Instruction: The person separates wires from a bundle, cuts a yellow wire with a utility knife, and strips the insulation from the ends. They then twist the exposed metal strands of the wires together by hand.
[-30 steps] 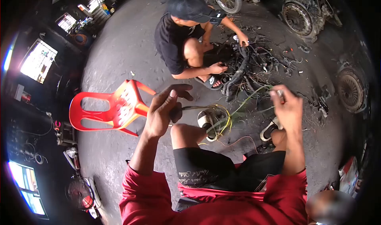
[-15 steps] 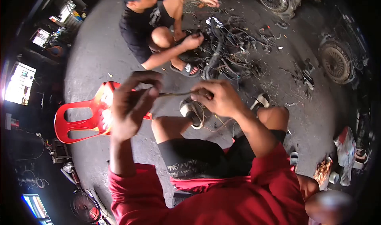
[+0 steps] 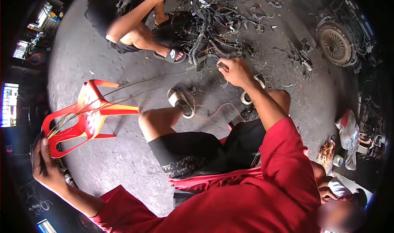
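Note:
Thin wires (image 3: 143,82) stretch between my two hands, over a red plastic chair (image 3: 88,110). At the far left, my left hand (image 3: 47,167) is closed on one end of the wires, its fingers pinched at the chair's edge in the view. My right hand (image 3: 234,72) is closed around the other end, in front of a heap of dark cables (image 3: 213,27) on the floor. A reddish wire (image 3: 223,106) loops down near my feet.
A co-worker in black (image 3: 102,13) squats beside the cable heap. A round metal clutch part (image 3: 335,43) lies at the right. Plastic bags (image 3: 349,130) and copper-coloured strands (image 3: 326,153) are at the lower right, near another person (image 3: 328,192).
My hands have moved far apart, the left one out to the lower left and the right one slightly up. The wires are now drawn out long. The co-worker's arms have risen.

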Tool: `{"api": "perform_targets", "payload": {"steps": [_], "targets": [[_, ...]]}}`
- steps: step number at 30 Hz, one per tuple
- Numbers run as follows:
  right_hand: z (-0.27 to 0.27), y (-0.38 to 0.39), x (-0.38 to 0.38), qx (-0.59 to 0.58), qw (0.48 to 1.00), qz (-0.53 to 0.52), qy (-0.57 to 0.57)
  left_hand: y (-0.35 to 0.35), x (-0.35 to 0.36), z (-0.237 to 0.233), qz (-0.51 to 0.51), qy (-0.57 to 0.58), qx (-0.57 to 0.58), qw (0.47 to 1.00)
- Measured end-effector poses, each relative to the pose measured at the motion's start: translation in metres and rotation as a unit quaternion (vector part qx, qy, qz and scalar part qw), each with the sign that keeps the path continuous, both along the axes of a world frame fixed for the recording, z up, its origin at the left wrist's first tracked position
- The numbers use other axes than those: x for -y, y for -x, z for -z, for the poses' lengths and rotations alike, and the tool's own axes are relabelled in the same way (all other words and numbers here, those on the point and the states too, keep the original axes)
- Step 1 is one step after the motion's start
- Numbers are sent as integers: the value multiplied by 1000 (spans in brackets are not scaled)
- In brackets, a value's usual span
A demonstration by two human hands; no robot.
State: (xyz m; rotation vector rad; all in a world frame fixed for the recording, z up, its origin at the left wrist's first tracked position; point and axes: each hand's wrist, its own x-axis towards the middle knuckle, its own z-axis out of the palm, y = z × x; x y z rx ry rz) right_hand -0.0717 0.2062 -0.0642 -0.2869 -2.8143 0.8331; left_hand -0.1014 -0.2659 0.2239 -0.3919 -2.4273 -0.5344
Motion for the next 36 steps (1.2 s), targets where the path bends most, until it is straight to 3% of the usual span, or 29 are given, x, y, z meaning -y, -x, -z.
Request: {"api": "perform_targets", "payload": {"steps": [2, 5, 11, 13, 16, 23, 24, 27, 33, 34, 36], "targets": [[18, -1, -3, 74, 991, -16, 108, -1, 37, -7, -35, -48, 51, 997], [33, 0, 0, 52, 986, -64, 148, -14, 63, -10, -56, -21, 124, 991], [36, 9, 1, 52, 990, -78, 107, -18, 90, -13, -8, 38, 126, 991], [44, 10, -1, 56, 991, -92, 81, -19, 105, -16, -75, 38, 77, 993], [56, 5, -6, 33, 985, -81, 149, -21, 115, -20, -99, 46, 45, 993], [74, -9, -15, 59, 990, -58, 111, -28, 101, -19, -128, 97, 39, 986], [85, -8, -19, 75, 990, -54, 108, -25, 111, -19, -68, 159, 17, 985], [77, -6, -17, 111, 987, -42, 108, -26, 111, -16, -127, 25, 92, 987], [82, -9, -14, 100, 984, -29, 142, -41, 93, -17, -83, 15, 112, 990], [88, -10, -16, 102, 982, -21, 157, -42, 88, -15, -119, -11, 117, 986], [105, -9, -21, 107, 979, -31, 172, -43, 77, -18, -83, 30, 131, 987]]}}
